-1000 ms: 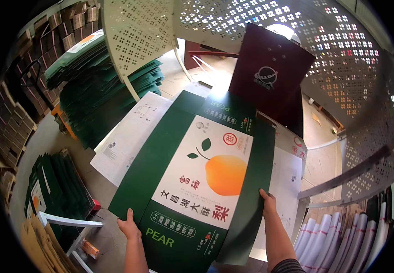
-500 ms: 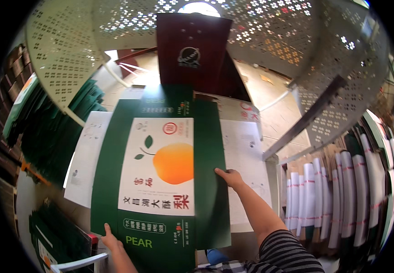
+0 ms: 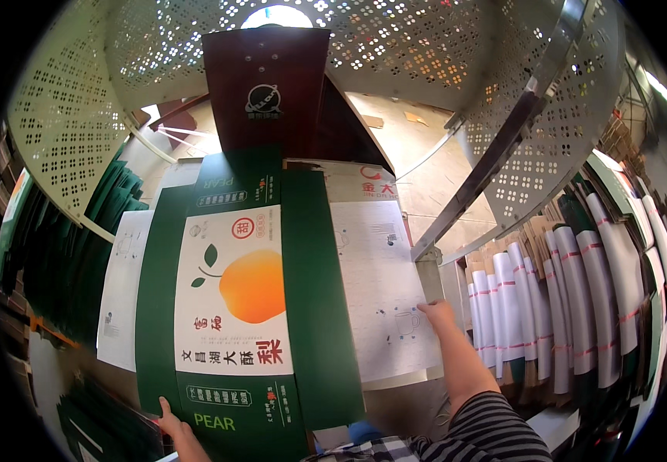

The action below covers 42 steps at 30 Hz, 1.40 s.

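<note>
A flat green box blank (image 3: 322, 308) with a large orange pear picture lies in front of me, over a white printed sheet (image 3: 376, 308) that shows on both sides of it. My left hand (image 3: 178, 435) is closed on the blank's lower left edge, thumb on top and the other fingers hidden. My right hand (image 3: 441, 316) is at the right edge of the white sheet, apart from the green blank. Its thumb lies over that edge; its other fingers are mostly hidden underneath.
A dark red machine head (image 3: 268, 92) stands at the far side, ringed by a perforated metal guard (image 3: 71, 115). A slanted metal bar (image 3: 495, 146) crosses at right. Rolled white bundles (image 3: 564, 308) line the right; green blanks (image 3: 64, 262) are stacked at left.
My right hand has left the green blank's right edge and moved out to the white sheet's edge. My left hand stays on the blank. The whole view has shifted.
</note>
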Motion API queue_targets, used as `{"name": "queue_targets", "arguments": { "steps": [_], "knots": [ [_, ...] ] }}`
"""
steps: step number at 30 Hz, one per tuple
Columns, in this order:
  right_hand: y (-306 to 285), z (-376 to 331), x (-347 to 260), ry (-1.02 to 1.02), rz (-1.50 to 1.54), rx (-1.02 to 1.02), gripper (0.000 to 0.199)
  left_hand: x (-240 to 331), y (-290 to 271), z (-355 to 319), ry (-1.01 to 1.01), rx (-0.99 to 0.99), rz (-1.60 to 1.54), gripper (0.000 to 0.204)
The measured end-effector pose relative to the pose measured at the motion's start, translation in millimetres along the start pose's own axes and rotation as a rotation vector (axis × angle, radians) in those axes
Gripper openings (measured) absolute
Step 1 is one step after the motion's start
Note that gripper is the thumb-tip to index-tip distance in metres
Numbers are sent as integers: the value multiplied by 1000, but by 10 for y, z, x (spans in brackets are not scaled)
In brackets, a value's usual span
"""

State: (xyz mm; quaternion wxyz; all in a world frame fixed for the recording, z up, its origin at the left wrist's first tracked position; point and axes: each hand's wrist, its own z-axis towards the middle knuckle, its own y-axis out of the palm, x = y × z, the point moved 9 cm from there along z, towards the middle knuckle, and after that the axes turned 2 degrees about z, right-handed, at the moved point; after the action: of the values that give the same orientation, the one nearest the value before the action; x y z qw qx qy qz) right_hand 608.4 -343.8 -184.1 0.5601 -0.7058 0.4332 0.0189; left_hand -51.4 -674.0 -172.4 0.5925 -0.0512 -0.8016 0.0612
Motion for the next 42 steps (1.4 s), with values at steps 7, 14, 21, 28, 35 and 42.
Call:
{"name": "queue_targets", "arguments": {
  "steps": [7, 14, 21, 28, 35, 42],
  "knots": [
    [384, -94, 60, 66, 273, -356, 25, 148, -7, 92, -51, -27, 40, 40],
    [152, -532, -446, -214, 539, -315, 18, 173, -23, 137, -1, -84, 23, 39],
    [-120, -1478, -1833, -730, -92, -212, 17, 385, 60, -139, 148, -142, -59, 32],
    [92, -1908, -2301, -944, -419, -114, 11, 141, 169, -92, 269, -125, -118, 33],
    [-41, -1886, -2056, -853, -509, 11, 12, 281, 501, -624, 120, -191, 8, 32],
    [-109, -1914, -1944, -772, -544, 66, 14, 327, 566, -582, 94, -261, -55, 31]
  ]
}}
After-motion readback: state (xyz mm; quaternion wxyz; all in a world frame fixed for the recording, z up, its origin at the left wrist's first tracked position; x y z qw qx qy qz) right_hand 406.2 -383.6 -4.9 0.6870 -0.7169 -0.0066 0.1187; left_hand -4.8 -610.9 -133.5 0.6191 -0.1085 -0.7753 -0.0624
